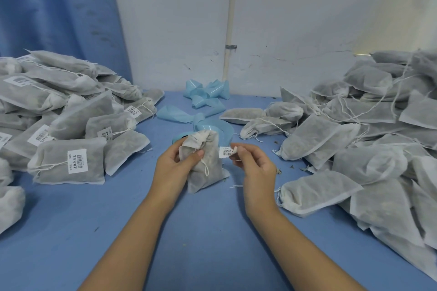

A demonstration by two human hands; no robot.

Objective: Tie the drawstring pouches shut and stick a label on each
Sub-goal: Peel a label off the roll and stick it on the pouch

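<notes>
Though the print on the small white barcode label (226, 151) is too fine to read and the pale blue backing strip (223, 127) is half hidden behind the pouch, the grey non-woven drawstring pouch (206, 173) shows plainly: gathered at the neck, white cord dangling, held upright at the middle of the blue tabletop (201, 231). The left hand (173, 165) grips its neck with curled fingers; the right hand (256, 169) pinches the label just beside it.

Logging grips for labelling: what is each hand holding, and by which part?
The left hand grips a pouch by its upper part, just below the gathered neck. The right hand pinches a label by its right end.
</notes>
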